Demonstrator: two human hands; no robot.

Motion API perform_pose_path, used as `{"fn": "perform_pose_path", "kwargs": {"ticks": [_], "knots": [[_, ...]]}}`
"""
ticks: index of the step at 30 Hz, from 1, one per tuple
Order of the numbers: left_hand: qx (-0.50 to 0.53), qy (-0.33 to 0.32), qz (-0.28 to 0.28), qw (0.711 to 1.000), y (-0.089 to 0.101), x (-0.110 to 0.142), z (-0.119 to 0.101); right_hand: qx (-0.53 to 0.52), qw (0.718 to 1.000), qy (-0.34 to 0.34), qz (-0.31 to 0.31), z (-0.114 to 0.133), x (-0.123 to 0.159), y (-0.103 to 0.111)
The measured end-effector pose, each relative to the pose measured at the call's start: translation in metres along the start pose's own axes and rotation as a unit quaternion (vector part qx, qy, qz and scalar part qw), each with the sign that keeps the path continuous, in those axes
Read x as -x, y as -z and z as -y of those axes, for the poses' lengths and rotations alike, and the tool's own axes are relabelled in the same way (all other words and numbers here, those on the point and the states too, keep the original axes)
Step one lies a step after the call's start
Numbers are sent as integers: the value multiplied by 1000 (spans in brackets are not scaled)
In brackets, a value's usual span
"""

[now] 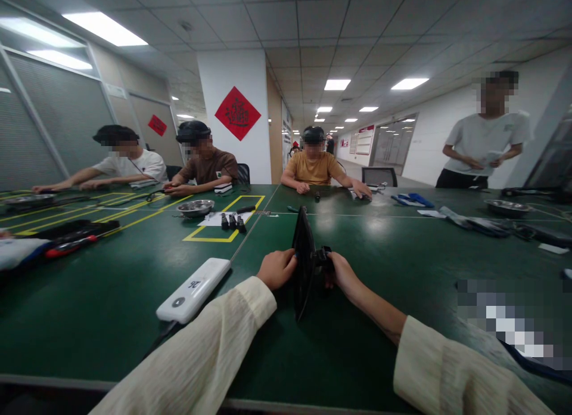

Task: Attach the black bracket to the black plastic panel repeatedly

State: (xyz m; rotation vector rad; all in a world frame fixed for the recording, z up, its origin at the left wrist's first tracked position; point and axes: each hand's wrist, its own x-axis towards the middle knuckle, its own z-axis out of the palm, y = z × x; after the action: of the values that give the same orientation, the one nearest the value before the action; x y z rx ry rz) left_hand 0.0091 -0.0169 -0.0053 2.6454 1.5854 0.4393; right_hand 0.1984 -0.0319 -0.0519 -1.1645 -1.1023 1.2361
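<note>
A thin black panel (pixel 304 266) stands on edge before me, seen nearly side-on, just above or touching the green table. My left hand (pixel 277 269) is closed against its left face near the middle. On the panel's right side sits a small black mount (pixel 322 257), and my right hand (pixel 340 271) grips it with the fingers partly hidden. What the panel's faces look like cannot be seen from this angle. Left of my left hand lies a white power bank (pixel 194 291) marked 26, with a dark cable running from its near end.
The green table (pixel 384 367) bears a metal bowl (pixel 195 208), black clips (pixel 233 222) on paper inside a yellow taped frame, and a second bowl (pixel 507 208) at right. Co-workers sit across and at left; a person (pixel 487 135) stands at right.
</note>
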Motion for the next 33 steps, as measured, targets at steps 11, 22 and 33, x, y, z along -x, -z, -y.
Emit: {"fn": "perform_pose_path", "kwargs": {"ticks": [11,22,33], "knots": [[-7,15,-1,1000,-2,-3,0,-1,1000,5,9,1,1,1],[25,21,27,999,-6,-5,4,3,1000,3,4,2,2,-2],[18,5,-9,1000,2,-1,-2,4,1000,-7,-3,5,3,-2]]}}
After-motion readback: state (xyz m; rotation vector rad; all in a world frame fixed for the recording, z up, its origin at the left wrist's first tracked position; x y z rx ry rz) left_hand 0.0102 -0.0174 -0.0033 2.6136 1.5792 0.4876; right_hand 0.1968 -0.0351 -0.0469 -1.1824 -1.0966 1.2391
